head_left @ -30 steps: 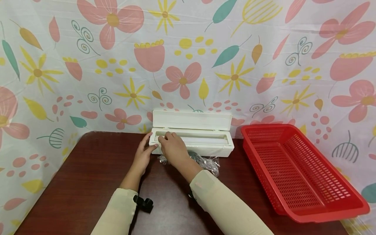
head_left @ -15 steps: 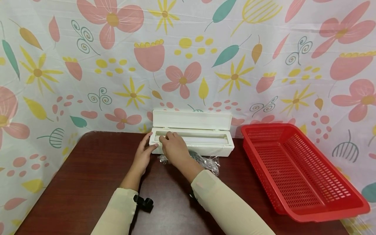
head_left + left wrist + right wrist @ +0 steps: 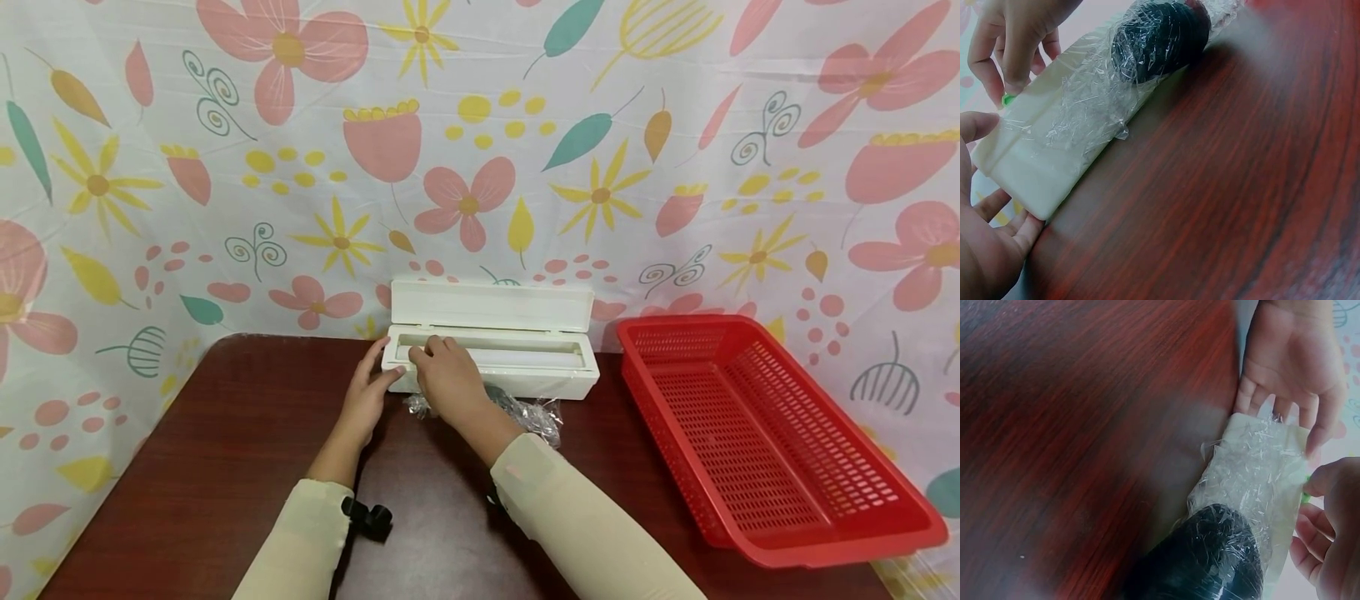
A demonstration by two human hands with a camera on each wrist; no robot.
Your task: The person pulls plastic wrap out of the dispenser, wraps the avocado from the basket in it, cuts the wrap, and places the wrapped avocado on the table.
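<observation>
A long white cling film dispenser (image 3: pixel 517 383) stands at the back of the table with its lid (image 3: pixel 491 306) raised and a white roll (image 3: pixel 525 358) inside. My left hand (image 3: pixel 363 407) holds its left end, thumb on the front edge and fingers around the end. Near that end, my right hand (image 3: pixel 450 383) pinches a small green slide cutter (image 3: pixel 1009 99) on the dispenser's edge. Clear film (image 3: pixel 1085 106) drapes down the dispenser's front to a dark rounded object (image 3: pixel 1163 40) wrapped in film. In the head view my right wrist partly covers that bundle.
A red perforated plastic basket (image 3: pixel 825 546) sits on the right of the dark wooden table (image 3: pixel 225 467). A flower-print cloth (image 3: pixel 480 125) hangs right behind the dispenser. A black strap device (image 3: pixel 367 518) is on my left sleeve.
My right hand has slid slightly to the right along the dispenser. The left hand, dispenser and wrapped bundle have stayed in place.
</observation>
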